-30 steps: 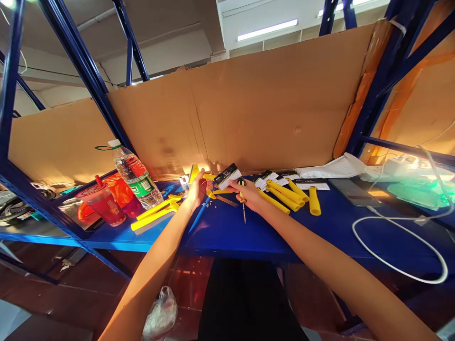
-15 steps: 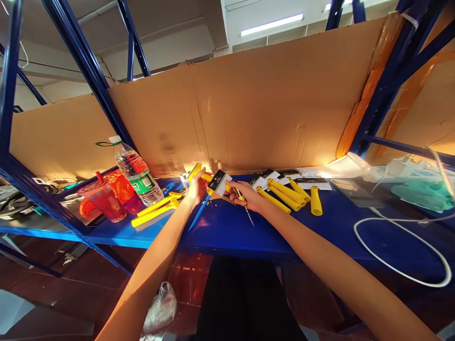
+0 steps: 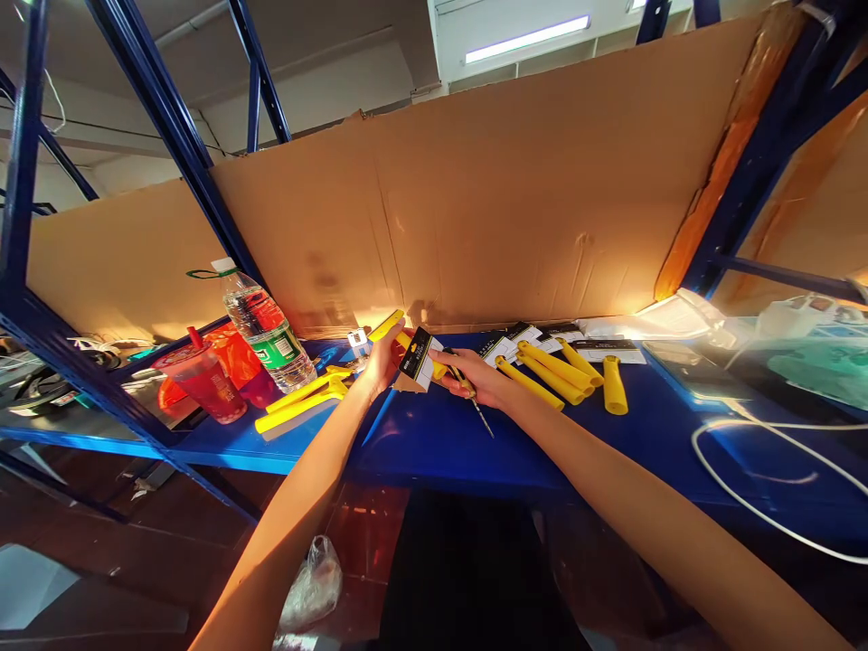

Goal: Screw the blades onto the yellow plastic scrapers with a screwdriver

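My left hand (image 3: 383, 363) is closed around a yellow squeegee (image 3: 386, 325), just below its head. A black-and-white card label (image 3: 419, 357) hangs on the squeegee between my two hands. My right hand (image 3: 469, 378) is wrapped round a screwdriver (image 3: 480, 411) with a yellow-and-black handle, its shaft pointing down toward me. The fingertips of that hand also meet the yellow handle beside the card; whether they grip it is hard to see. Left of my left hand lie yellow squeegee heads (image 3: 302, 402) with a pale edge. Several yellow handles (image 3: 552, 372) rest right of my right hand.
A water bottle (image 3: 271, 334) and a red drink cup (image 3: 207, 384) stand at the left. Card labels (image 3: 522, 336) lie along the cardboard wall (image 3: 488, 208). On the right are a phone (image 3: 692, 371) and a looped white cable (image 3: 712, 461). Blue rack posts (image 3: 163, 127) flank the shelf.
The card label has tilted a little, and the screwdriver has shifted slightly with my right hand. Both hands keep their hold. The view has turned slightly.
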Action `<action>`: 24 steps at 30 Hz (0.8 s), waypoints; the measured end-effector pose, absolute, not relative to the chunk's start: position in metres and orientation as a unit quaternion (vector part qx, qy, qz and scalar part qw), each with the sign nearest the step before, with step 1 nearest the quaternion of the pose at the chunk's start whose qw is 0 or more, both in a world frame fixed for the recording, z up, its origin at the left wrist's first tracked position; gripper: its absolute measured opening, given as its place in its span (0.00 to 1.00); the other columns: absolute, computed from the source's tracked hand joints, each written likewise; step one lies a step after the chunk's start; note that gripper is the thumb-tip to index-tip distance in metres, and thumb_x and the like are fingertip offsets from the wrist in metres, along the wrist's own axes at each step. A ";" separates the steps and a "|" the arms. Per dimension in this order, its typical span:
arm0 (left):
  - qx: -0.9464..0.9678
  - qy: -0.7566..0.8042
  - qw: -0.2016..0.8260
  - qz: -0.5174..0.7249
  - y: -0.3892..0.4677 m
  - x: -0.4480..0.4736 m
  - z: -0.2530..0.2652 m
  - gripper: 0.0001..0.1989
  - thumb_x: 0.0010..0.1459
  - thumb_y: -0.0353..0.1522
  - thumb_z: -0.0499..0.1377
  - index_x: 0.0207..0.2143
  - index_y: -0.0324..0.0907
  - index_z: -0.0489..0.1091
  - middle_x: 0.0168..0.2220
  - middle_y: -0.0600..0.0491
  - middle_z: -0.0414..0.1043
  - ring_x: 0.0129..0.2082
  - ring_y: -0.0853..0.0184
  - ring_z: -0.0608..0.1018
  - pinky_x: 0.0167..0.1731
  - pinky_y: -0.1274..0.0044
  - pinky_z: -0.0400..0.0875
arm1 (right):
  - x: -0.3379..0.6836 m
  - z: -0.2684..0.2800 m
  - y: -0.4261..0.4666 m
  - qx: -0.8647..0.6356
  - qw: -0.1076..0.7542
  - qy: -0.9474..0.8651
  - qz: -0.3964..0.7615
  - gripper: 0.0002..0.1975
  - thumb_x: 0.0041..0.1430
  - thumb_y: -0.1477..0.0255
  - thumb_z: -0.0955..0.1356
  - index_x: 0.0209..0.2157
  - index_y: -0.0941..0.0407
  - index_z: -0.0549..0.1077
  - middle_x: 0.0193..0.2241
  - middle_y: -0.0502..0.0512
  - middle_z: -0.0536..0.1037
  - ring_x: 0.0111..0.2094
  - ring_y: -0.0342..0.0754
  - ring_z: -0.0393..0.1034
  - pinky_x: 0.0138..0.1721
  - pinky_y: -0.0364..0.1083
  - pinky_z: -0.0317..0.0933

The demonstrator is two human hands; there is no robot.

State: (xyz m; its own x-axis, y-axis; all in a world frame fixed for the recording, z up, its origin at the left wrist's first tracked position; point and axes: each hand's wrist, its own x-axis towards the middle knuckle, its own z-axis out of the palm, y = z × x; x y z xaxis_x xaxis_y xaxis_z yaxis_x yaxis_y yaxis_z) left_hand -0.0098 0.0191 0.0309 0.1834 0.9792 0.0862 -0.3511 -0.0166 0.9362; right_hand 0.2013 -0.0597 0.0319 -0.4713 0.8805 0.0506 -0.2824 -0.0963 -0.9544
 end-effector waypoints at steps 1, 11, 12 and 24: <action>0.463 0.338 0.615 0.541 0.018 -0.009 0.032 0.19 0.67 0.49 0.68 0.38 0.43 0.79 0.34 0.44 0.82 0.30 0.60 0.82 0.33 0.70 0.76 | 0.201 0.031 -0.059 -0.287 0.429 -0.519 0.682 0.27 0.52 0.51 0.84 0.28 0.56 0.73 0.14 0.44 0.66 0.13 0.34 0.48 0.12 0.37 0.44; 0.468 0.328 0.577 0.584 0.012 -0.003 0.034 0.16 0.70 0.45 0.67 0.39 0.42 0.80 0.33 0.47 0.80 0.26 0.65 0.78 0.28 0.73 0.72 | 0.199 0.026 -0.052 -0.313 0.475 -0.483 0.665 0.25 0.56 0.53 0.83 0.29 0.57 0.75 0.19 0.52 0.75 0.16 0.38 0.61 0.10 0.37 0.46; 0.473 0.324 0.570 0.589 0.012 -0.003 0.033 0.17 0.71 0.46 0.67 0.39 0.41 0.80 0.33 0.46 0.80 0.26 0.66 0.78 0.28 0.73 0.71 | 0.198 0.025 -0.051 -0.317 0.481 -0.476 0.665 0.24 0.56 0.53 0.83 0.30 0.57 0.76 0.21 0.53 0.77 0.17 0.39 0.64 0.10 0.36 0.46; 0.410 0.305 0.537 0.671 0.017 -0.004 0.033 0.17 0.66 0.44 0.73 0.42 0.41 0.77 0.31 0.52 0.77 0.23 0.72 0.76 0.23 0.78 0.69 | 0.198 0.021 -0.042 -0.351 0.518 -0.424 0.655 0.19 0.50 0.68 0.85 0.33 0.56 0.75 0.31 0.60 0.85 0.29 0.47 0.78 0.11 0.36 0.47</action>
State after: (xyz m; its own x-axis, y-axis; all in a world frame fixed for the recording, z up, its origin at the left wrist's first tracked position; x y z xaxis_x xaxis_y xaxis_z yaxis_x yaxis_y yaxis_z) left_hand -0.0036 0.0175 0.0335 -0.0880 0.9709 0.2226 -0.4702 -0.2375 0.8500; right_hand 0.1981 -0.0419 0.0213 -0.2171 0.9759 -0.0203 -0.3819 -0.1040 -0.9183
